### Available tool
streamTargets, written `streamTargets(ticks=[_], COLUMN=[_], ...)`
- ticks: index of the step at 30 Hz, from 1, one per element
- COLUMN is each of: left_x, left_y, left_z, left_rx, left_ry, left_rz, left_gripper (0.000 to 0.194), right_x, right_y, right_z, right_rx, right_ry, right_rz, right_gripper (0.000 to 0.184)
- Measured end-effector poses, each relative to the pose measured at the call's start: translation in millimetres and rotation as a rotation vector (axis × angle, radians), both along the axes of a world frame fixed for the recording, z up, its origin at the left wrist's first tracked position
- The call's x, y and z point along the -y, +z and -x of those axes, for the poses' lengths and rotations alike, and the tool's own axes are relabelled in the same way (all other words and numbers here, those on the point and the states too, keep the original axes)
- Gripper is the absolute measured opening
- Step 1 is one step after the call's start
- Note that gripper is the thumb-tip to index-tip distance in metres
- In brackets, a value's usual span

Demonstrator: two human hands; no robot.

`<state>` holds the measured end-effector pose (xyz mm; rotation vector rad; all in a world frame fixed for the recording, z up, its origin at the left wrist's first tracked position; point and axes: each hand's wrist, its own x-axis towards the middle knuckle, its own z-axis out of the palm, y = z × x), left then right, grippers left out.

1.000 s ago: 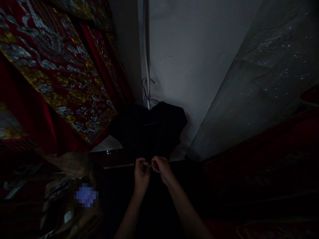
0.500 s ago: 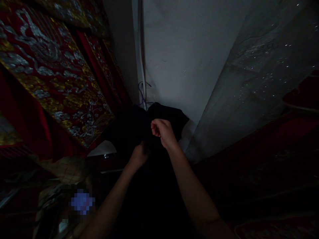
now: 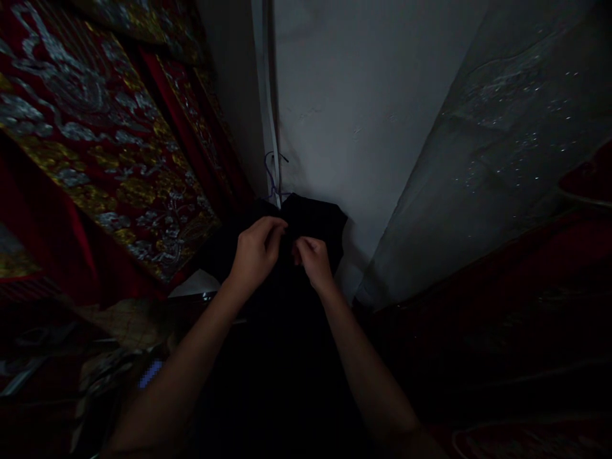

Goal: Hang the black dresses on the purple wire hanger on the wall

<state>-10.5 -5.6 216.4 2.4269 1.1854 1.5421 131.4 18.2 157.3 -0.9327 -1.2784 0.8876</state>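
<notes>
A black garment hangs on a thin wire hanger in front of the wall. My left hand is at its upper front below the neck, with thumb and fingers pinched together on the cloth. Close beside it on the right, my right hand is closed, fingertips curled in against the garment's front. The small bit of cloth between the fingers is too dark to make out. The lower part of the garment fades into blackness.
Red cloth with gold and silver embroidery hangs at left. A pale pipe or strip runs down the grey wall. Sheer plastic-like sheeting covers the right side. Dim piled items lie at lower left.
My left hand has risen from lower on the garment to near its neck, beside the right hand. My right hand has dropped slightly. The garment's right shoulder has shifted inward.
</notes>
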Motion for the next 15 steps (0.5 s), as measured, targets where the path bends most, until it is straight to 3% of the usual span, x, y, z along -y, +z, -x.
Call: streamTargets(ticks=[3, 5, 8, 10, 12, 15], left_x=[-4.3, -6.4, -4.1, -2.6, -6.5, -21.3], left_y=[2.2, 1.9, 4.4, 9.6, 13.1, 1.8], left_z=[4.9, 3.6, 0.0, 5.7, 23.9, 68.7], left_rx=[-0.121, -0.183, -0.139, -0.026, 0.211, 0.867], left_ry=[-0.059, -0.071, -0.025, 0.029, 0.120, 0.224], left_rz=[0.051, 0.066, -0.017, -0.098, -0.132, -0.012], left_gripper=[0.017, 0.008, 0.011, 0.011, 0.010, 0.011], right_x=[8.4, 11.4, 4.3, -4.6, -9.6, 0.9], right_y=[13.4, 24.5, 21.9, 3.4, -24.0, -66.9], right_z=[-1.5, -0.7, 2.4, 4.0, 4.5, 6.6], right_rx=[0.008, 0.026, 0.067, 0.123, 0.164, 0.144], right_ry=[0.043, 0.063, 0.019, -0.010, 0.002, 0.071], right_rz=[-0.075, -0.113, -0.097, -0.003, 0.123, 0.214], right_gripper=[0.025, 0.024, 0.024, 0.027, 0.030, 0.028])
